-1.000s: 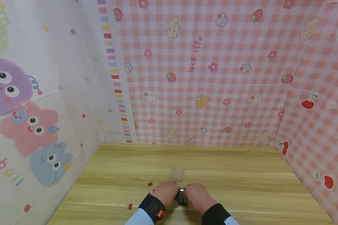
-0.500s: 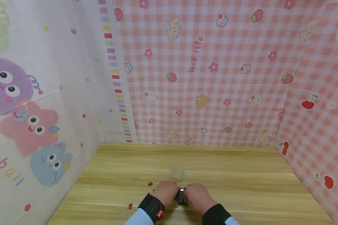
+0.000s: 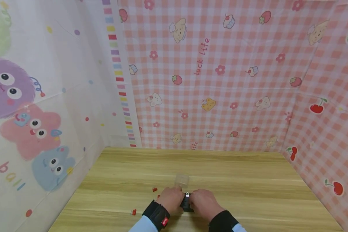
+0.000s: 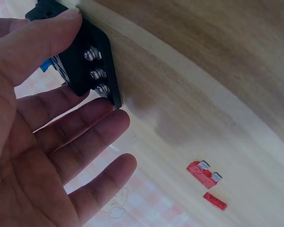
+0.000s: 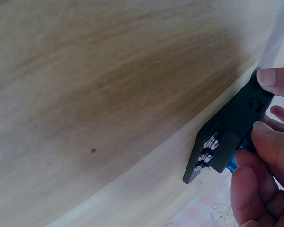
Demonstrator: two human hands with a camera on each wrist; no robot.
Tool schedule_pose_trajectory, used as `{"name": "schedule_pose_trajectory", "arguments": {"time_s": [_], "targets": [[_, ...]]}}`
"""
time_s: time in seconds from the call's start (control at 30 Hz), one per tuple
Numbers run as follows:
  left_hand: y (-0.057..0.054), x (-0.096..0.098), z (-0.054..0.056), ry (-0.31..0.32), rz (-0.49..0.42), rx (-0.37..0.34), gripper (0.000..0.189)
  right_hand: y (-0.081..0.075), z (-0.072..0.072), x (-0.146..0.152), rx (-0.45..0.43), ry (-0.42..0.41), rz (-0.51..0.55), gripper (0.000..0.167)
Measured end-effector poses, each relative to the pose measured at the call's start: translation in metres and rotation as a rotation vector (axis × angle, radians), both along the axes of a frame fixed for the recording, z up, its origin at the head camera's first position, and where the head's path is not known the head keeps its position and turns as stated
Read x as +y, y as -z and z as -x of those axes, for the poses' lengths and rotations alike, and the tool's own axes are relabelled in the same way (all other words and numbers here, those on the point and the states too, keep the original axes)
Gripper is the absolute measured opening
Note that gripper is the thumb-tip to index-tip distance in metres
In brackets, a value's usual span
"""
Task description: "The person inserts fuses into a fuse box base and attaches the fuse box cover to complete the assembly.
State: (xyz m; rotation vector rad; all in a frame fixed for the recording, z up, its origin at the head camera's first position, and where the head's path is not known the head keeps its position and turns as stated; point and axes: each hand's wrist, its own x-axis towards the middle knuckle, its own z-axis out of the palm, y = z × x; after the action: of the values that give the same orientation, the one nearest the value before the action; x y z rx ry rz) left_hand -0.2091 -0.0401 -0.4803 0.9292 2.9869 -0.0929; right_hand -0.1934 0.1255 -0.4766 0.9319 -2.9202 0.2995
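A black fuse block with silver screw terminals sits on the table between both hands. My left hand holds it, the thumb on top and the other fingers spread at its side, as the left wrist view shows. At the block, my right hand pinches a small translucent blue fuse between thumb and curled fingers. Most of that fuse is hidden by the fingers, so how deep it sits in the block cannot be told. Red blade fuses lie to the left of the left hand.
A clear plastic container stands just beyond the hands. Loose red fuses lie on the wood-grain table. Patterned cloth walls off the back and both sides.
Both hands stay at the fuse block in nearly the same pose. The head view shifts very slightly; nothing is visibly let go or taken up.
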Motion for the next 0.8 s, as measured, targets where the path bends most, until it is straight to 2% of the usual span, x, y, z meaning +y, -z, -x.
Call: {"name": "schedule_pose_trajectory", "arguments": {"time_s": [0.17,0.37,0.57,0.8], "targets": [[-0.0007,-0.0008,-0.0011,0.006,-0.004,0.005,0.039,-0.0005,0.0009,0.0007,-0.022,0.007,0.004,0.016],[0.0003,-0.0010,0.0002,0.001,-0.015,-0.022,0.038,-0.0026,0.0002,0.0002,-0.041,0.016,-0.006,0.016],[0.0016,-0.0039,0.0010,0.003,-0.028,-0.020,0.041,-0.0020,-0.0008,0.0028,-0.064,0.022,0.043,0.014],[-0.0006,-0.0101,0.0019,-0.028,-0.067,-0.044,0.049,-0.0061,0.0005,0.0058,-0.093,0.066,0.065,0.010]]}}
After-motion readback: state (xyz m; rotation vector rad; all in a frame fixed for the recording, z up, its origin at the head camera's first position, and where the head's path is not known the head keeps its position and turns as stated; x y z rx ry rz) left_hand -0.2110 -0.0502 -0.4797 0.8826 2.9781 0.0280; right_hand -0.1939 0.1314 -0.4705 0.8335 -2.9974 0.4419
